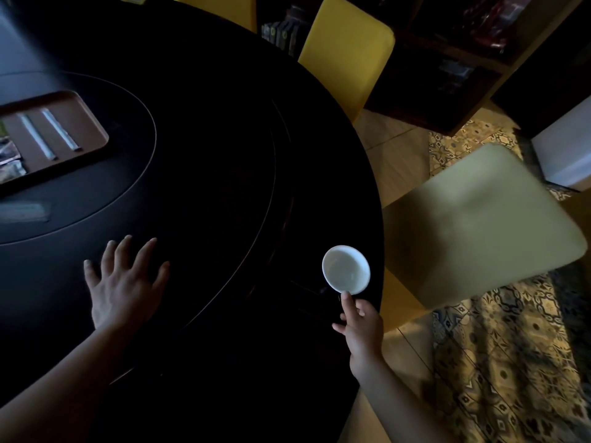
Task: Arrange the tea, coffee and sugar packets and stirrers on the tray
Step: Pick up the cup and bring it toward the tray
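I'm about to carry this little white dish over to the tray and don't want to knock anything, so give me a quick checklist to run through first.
1. Grip on the white dish: right hand pinches only its near rim. Not ok for a long carry.
2. Dish empty: nothing visible inside. Ok.
3. Dish position: near the edge of the dark table. Not ok.
4. Left hand: flat on the table, holding nothing. Ok.
5. Room on the brown tray: two stirrers lie side by side, packets sit at the left; bare space shows at the right. Ok.
6. Pale packet off the tray: contents blurred. Cannot tell.
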`<state>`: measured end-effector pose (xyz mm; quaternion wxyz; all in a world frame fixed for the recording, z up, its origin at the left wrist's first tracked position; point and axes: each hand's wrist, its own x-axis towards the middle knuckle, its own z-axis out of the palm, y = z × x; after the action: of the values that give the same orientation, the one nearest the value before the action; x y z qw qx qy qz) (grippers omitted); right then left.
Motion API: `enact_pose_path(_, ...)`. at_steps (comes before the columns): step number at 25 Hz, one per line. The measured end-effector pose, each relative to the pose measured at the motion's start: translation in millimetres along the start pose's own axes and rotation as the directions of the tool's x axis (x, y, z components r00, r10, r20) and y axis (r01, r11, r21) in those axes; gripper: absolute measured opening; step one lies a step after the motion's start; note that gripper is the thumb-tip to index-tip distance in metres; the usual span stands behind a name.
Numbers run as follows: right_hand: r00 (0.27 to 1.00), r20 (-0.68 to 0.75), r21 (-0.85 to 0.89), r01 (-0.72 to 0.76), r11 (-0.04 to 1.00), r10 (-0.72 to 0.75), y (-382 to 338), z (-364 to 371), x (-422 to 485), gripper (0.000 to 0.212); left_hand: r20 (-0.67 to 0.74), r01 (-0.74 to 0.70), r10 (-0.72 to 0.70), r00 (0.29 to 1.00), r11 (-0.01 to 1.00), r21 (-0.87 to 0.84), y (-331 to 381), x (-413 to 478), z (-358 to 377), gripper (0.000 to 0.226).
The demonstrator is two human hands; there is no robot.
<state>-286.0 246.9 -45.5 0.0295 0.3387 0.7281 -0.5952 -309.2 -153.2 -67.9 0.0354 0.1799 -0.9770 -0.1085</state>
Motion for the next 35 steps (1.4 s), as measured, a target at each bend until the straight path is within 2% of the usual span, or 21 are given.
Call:
enact_pose_path(2,0.997,-0.019,-0.094,0.076,0.993,-0.078,0.5,0.5,5.2,0.034,0.022,0.0,0.001,1.0,1.0,-0.021,-0.9,1.5,-2.5,0.057)
enact_pose_path(5,0.984,-0.014,-0.227,0.172,0.959,-0.179,4.5,-2.1,8.3,0.031,0.045,0.022,-0.018,0.999,0.995,-0.097,-2.7,4.2,-8.6,0.055)
enact_pose_path(11,0.979,-0.031,-0.13,0.196,0.972,-0.201,-23.0,9.0,5.8,0.025,0.025,0.014,-0.01,1.0,0.987,-0.162,-21.5,24.1,-29.7,0.038)
enact_pose_path(13,0.97,-0.01,-0.076,0.242,0.967,-0.243,-42.5,20.5,2.6,0.025,-0.027,0.058,-0.061,0.998,0.995,-0.083,-43.2,28.8,-34.7,0.034)
enact_pose_path(17,0.923,0.147,-0.106,0.371,0.923,-0.354,-84.3,46.9,-2.3,0.024,-0.086,0.284,-0.281,0.956,0.959,0.02,-84.6,33.7,-41.3,0.04)
enact_pose_path(21,0.852,0.28,-0.105,0.485,0.868,-0.442,-122.0,105.8,-3.0,0.023,-0.049,0.39,-0.388,0.92,0.921,0.022,-104.8,53.6,-46.3,0.058)
enact_pose_path(26,0.748,0.491,-0.113,0.563,0.819,-0.446,-147.7,216.1,-3.0,0.025,-0.021,0.433,-0.434,0.901,0.901,-0.032,-116.1,63.7,-39.4,0.061)
enact_pose_path(28,0.716,0.533,-0.118,0.591,0.798,-0.452,-155.9,255.5,-1.5,0.025,-0.024,0.441,-0.441,0.897,0.897,-0.013,-115.3,62.5,-35.9,0.064)
enact_pose_path(35,0.72,0.553,-0.086,0.551,0.83,-0.42,-191.9,364.6,19.8,0.025,-0.091,0.438,-0.434,0.896,0.898,0.028,-121.9,68.1,-23.0,0.067)
